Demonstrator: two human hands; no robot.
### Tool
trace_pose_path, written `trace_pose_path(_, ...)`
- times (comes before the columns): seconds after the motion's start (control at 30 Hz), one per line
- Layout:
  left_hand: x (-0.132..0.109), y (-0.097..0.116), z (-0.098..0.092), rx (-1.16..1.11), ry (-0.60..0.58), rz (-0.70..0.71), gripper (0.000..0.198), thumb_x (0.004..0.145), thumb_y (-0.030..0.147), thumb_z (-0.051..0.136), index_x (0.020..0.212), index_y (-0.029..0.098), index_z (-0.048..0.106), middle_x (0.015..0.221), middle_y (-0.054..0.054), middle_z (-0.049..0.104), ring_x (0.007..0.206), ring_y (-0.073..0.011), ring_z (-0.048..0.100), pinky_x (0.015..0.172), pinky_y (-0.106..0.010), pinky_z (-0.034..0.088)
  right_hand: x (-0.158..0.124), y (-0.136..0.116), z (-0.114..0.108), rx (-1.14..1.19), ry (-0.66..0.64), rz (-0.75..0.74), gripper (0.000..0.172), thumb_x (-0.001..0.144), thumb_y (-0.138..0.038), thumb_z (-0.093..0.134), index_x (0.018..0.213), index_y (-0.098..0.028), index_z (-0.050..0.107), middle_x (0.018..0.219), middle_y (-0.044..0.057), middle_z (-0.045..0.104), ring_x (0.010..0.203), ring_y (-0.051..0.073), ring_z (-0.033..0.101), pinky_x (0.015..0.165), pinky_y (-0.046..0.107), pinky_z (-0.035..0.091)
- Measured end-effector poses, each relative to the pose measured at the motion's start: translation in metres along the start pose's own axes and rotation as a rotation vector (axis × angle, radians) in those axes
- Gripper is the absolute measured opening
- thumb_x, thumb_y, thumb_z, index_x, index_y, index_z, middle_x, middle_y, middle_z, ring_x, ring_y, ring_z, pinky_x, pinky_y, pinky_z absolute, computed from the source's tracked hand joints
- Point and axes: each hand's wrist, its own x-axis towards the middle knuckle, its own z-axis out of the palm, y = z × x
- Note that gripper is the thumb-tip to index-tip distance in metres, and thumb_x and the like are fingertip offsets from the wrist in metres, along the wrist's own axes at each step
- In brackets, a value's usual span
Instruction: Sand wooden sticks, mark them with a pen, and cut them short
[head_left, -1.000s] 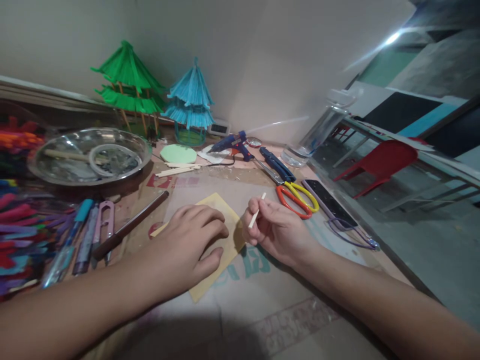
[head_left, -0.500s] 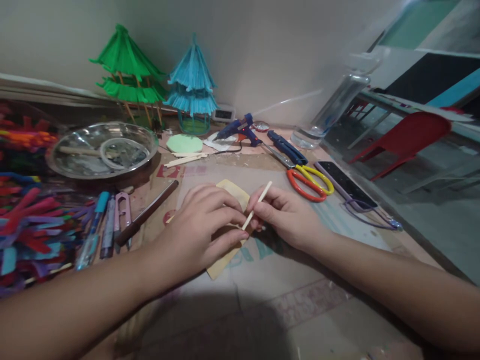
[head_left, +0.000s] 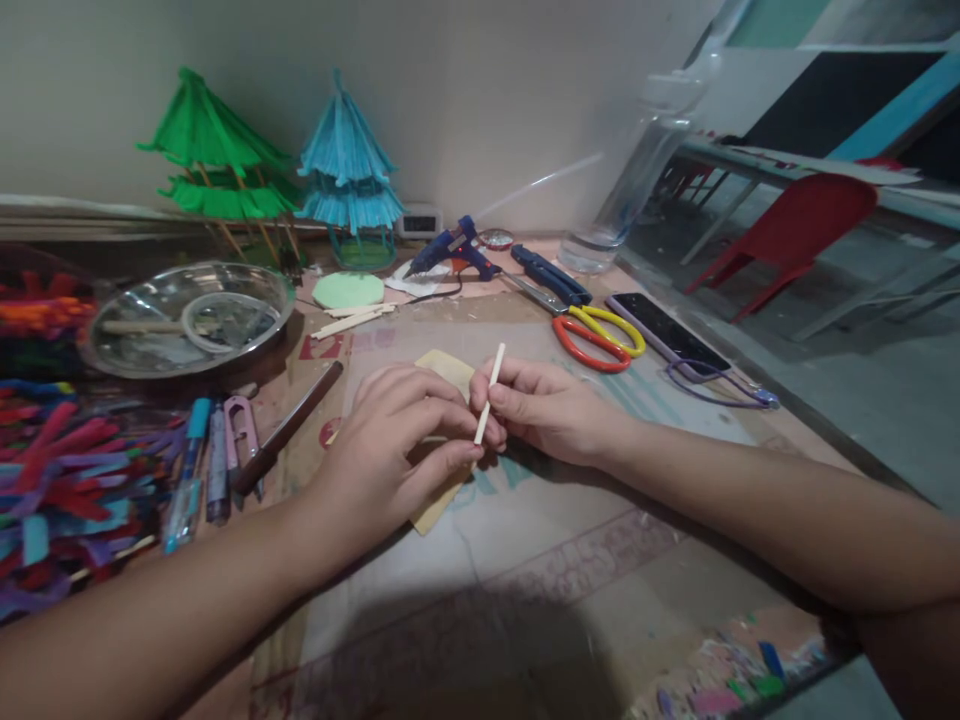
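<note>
Between the fingertips of both hands is a short pale wooden stick (head_left: pixel 491 392), tilted with its upper end away from me. My right hand (head_left: pixel 551 408) pinches it around the middle between thumb and fingers. At its lower end, the thumb and bent fingers of my left hand (head_left: pixel 409 435) close in on the stick. Beneath the left hand lies a piece of yellow paper (head_left: pixel 435 512), partly hidden by it. A marker-like brown stick (head_left: pixel 292 425) rests just left of that hand.
Scissors (head_left: pixel 592 338), a blue cutter (head_left: pixel 551 275), a glue gun (head_left: pixel 454 250) and a phone (head_left: pixel 667 335) lie beyond my hands. Green (head_left: pixel 206 125) and blue (head_left: pixel 349 140) tiered paper-like models stand by the wall. A metal plate (head_left: pixel 187 370) and colourful fuzzy strips (head_left: pixel 67 480) are left.
The view has shifted, so the table's items appear farther left, and scraps show at the lower right. The stick stands slightly more upright; both hands keep their places around it.
</note>
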Motion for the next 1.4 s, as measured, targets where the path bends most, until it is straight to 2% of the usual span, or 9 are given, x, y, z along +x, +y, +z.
trace_pose_path(0.23,0.001,0.002,-0.002,0.023,-0.025,-0.008,0.008,0.090,0.031,0.064,0.088,0.024,0.066,0.093,0.000,0.070,0.095,-0.0165,0.061,0.088,-0.034,0.043,-0.003,-0.002,0.001,-0.045,-0.025,-0.024,0.032,0.082,-0.047,0.071,0.081,-0.018,0.058,0.063,-0.005,0.056,0.057,0.009,0.054,0.057,0.022,0.045)
trace_pose_path(0.4,0.001,0.001,-0.002,0.055,-0.053,-0.018,0.013,0.091,0.036,0.061,0.088,0.025,0.068,0.092,-0.001,0.071,0.095,-0.0186,0.062,0.088,-0.037,0.044,-0.004,-0.003,0.002,-0.144,-0.037,-0.052,0.034,0.084,-0.051,0.068,0.080,-0.019,0.057,0.063,-0.005,0.055,0.057,0.009,0.051,0.057,0.023,0.042)
trace_pose_path(0.53,0.001,0.000,-0.001,0.094,-0.057,-0.005,0.013,0.093,0.030,0.057,0.090,0.024,0.067,0.093,-0.001,0.070,0.094,-0.0186,0.061,0.087,-0.037,0.044,-0.005,-0.006,-0.001,-0.271,-0.014,-0.092,0.034,0.087,-0.054,0.062,0.082,-0.020,0.056,0.064,-0.004,0.054,0.059,0.011,0.051,0.059,0.024,0.043)
trace_pose_path(0.63,-0.001,-0.002,0.001,0.193,-0.098,-0.074,0.013,0.091,0.023,0.054,0.095,0.021,0.067,0.099,-0.004,0.069,0.097,-0.0209,0.059,0.088,-0.038,0.044,-0.004,-0.009,-0.009,-0.577,0.026,-0.163,0.024,0.094,-0.042,0.053,0.085,-0.020,0.056,0.071,-0.001,0.058,0.065,0.012,0.054,0.062,0.025,0.044)
trace_pose_path(0.77,-0.004,-0.007,0.006,0.279,-0.239,-0.187,0.021,0.088,0.028,0.056,0.105,0.019,0.065,0.111,-0.007,0.067,0.107,-0.0257,0.058,0.094,-0.044,0.043,-0.002,-0.011,-0.022,-1.100,-0.041,-0.273,0.015,0.092,-0.019,0.045,0.082,-0.021,0.055,0.080,0.003,0.065,0.069,0.015,0.057,0.067,0.028,0.044)
trace_pose_path(0.87,-0.005,-0.010,0.008,0.309,-0.276,-0.194,0.022,0.090,0.030,0.052,0.106,0.019,0.063,0.115,-0.008,0.066,0.110,-0.0269,0.058,0.095,-0.046,0.043,-0.001,-0.012,-0.025,-1.266,-0.079,-0.304,0.015,0.091,-0.017,0.043,0.082,-0.021,0.055,0.083,0.005,0.067,0.072,0.017,0.059,0.070,0.029,0.045)
trace_pose_path(1.13,-0.007,-0.011,0.010,0.342,-0.268,-0.159,0.022,0.090,0.030,0.051,0.104,0.019,0.063,0.114,-0.010,0.064,0.110,-0.0295,0.057,0.094,-0.049,0.044,-0.003,-0.017,-0.025,-1.310,-0.105,-0.245,0.015,0.091,-0.018,0.045,0.084,-0.021,0.057,0.082,0.006,0.068,0.074,0.018,0.062,0.069,0.029,0.046)
trace_pose_path(1.4,-0.007,-0.011,0.010,0.346,-0.280,-0.169,0.021,0.089,0.030,0.052,0.103,0.018,0.062,0.113,-0.010,0.064,0.110,-0.0300,0.057,0.093,-0.050,0.044,-0.001,-0.017,-0.023,-1.300,-0.113,-0.254,0.017,0.094,-0.020,0.044,0.082,-0.021,0.056,0.080,0.006,0.067,0.073,0.017,0.063,0.069,0.029,0.047)
